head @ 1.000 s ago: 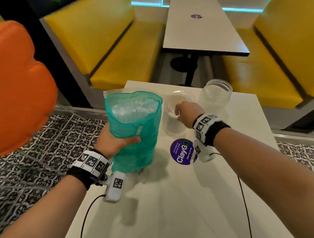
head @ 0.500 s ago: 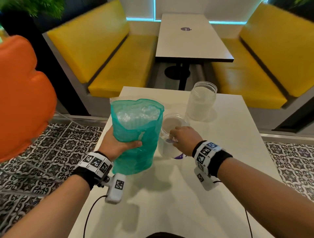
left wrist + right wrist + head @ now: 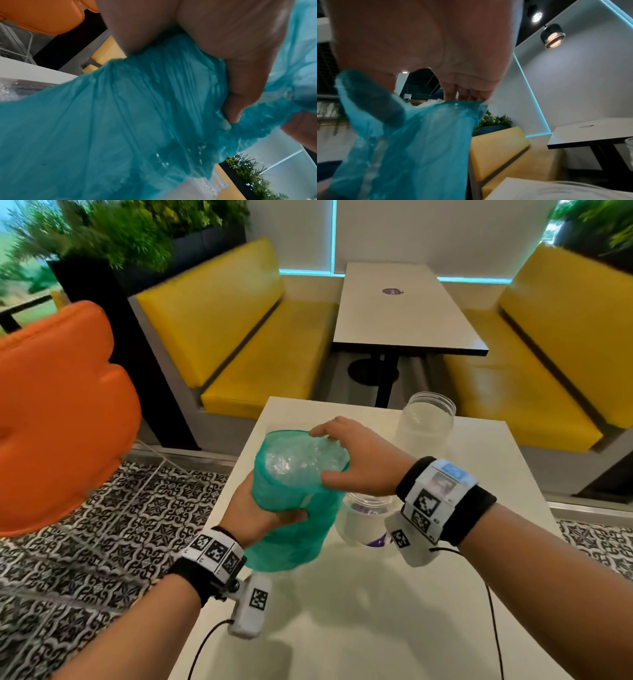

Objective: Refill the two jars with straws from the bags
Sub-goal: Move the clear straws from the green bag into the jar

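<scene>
- Teal bag (image 3: pixel 291 508) sits upright in your left hand (image 3: pixel 253 508), gripped round its middle above the tabletop (image 3: pixel 376 611).
- Your right hand (image 3: pixel 356 460) pinches the bag's rim.
- Near jar (image 3: pixel 363 522) is half hidden; far jar (image 3: pixel 424 422) stands apart.
- Straws are too blurred to make out.

Yellow booth benches (image 3: pixel 236 337) flank a white table (image 3: pixel 404 313) beneath a teal-lit wall, with planters (image 3: pixel 113 237) behind, an orange chair (image 3: pixel 58 412) and patterned black-and-white floor tiles (image 3: pixel 113 525).

orange chair (image 3: pixel 58 419) | yellow benches (image 3: pixel 253 337) | far table (image 3: pixel 404 313) | plants (image 3: pixel 113 237) | patterned floor tiles (image 3: pixel 113 529)
</scene>
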Demonstrator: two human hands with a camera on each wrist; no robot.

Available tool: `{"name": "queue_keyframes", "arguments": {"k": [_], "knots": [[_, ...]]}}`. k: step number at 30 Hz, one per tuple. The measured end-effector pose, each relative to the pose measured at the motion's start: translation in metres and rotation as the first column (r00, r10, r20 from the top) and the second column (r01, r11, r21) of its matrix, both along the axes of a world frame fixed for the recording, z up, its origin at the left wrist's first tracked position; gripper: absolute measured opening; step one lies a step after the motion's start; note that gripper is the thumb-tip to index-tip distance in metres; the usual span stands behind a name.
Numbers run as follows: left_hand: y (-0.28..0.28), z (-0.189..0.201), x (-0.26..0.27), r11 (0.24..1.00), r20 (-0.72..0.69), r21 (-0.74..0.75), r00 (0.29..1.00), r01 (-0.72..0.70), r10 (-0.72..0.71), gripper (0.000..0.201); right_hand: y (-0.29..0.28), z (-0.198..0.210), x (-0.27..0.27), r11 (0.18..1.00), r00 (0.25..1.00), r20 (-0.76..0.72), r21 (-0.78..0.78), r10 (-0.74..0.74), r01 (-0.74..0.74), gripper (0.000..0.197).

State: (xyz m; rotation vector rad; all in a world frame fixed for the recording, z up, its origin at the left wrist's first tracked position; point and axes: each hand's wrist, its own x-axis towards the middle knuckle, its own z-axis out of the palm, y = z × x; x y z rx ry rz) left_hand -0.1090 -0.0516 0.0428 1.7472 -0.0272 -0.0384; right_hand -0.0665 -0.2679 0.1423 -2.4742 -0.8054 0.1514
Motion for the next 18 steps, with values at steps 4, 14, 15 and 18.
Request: {"name": "queue_keyframes", "arguments": {"k": [4, 14, 15, 18], "knots": [[0.001, -0.003, -0.003, 1.0, -0.014, -0.012, 1.0, 0.009, -0.009, 0.084, 0.003, -0.011, 0.004, 0.996, 0.997, -0.075, -0.093, 0.0, -0.007, 0.07], [0.001, -0.003, -0.004, 0.995, -0.044, 0.007, 0.994, 0.098, -0.097, 0.097, 0.004, -0.001, 0.02, 0.999, 0.988, -0.156, 0.025, -0.017, 0.021, 0.047], [0.002, -0.003, -0.003, 0.995, -0.047, 0.022, 0.994, 0.098, -0.097, 0.098, 0.003, 0.0, 0.022, 0.997, 0.986, -0.165, 0.068, -0.028, 0.04, 0.045], [0.006, -0.004, -0.001, 0.997, -0.069, 0.008, 0.995, 0.073, -0.072, 0.094, 0.001, 0.005, 0.026, 0.978, 0.983, -0.17, 0.184, -0.065, 0.097, 0.044]]}}
